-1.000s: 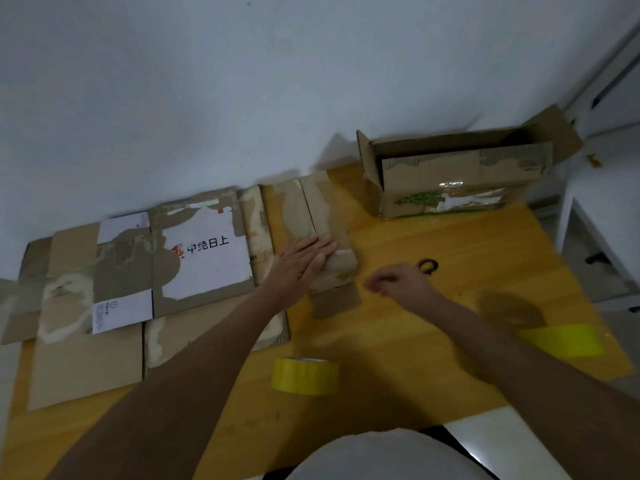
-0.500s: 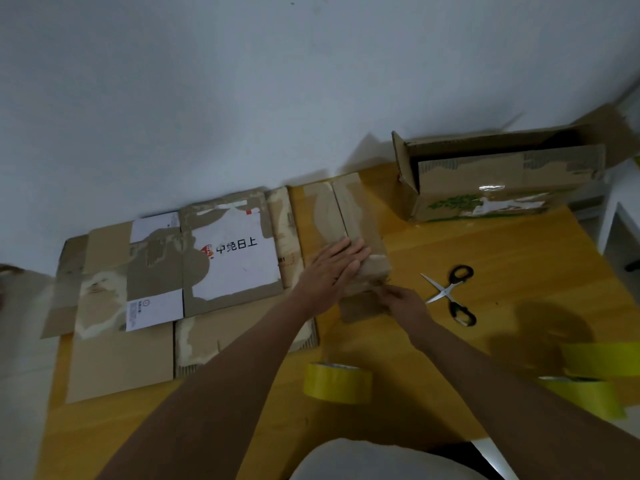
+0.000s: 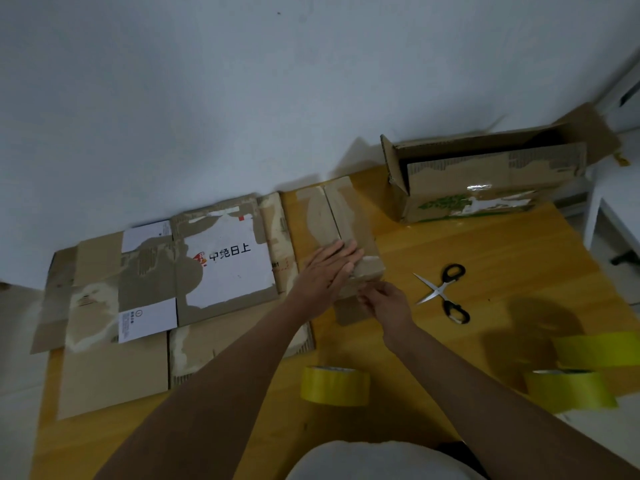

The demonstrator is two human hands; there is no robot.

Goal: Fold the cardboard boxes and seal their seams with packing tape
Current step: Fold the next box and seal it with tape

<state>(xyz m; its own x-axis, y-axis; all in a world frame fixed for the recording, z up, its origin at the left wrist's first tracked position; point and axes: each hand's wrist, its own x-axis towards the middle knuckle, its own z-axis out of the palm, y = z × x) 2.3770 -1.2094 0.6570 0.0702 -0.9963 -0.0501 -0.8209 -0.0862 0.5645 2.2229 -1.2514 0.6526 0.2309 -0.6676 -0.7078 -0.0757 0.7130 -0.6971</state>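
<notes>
We're working off the table [image 3: 485, 271] as landmark. Biggest item: flattened boxes [image 3: 166, 299] spread over its left half against the wall, printed face up, waiting to be folded. Far right corner of the table: open box [image 3: 485, 188] lying on its side, mouth toward the wall, probably parked out of the way

Mid-table, just right of the flattened stack: the small box [image 3: 349, 233] we're on. Long axis runs from the wall toward us, slightly slanted to the right, top seam along that axis, near end pointing at us

Our left hand [image 3: 325, 275] lies flat on its top near the close end, fingers straight and together, holding nothing; we read that as pinning the flaps down. Our right hand [image 3: 384, 299] is at the near end, fingers curled and pinching at the end flap or a tape edge there, can't tell which

Tape rolls [image 3: 334, 386] sit along the table's near edge, one by our arms, two more at the near right corner, all within reach for the seam. Scissors [image 3: 445, 292] lie open just right of the small box, handy for cutting tape
</notes>
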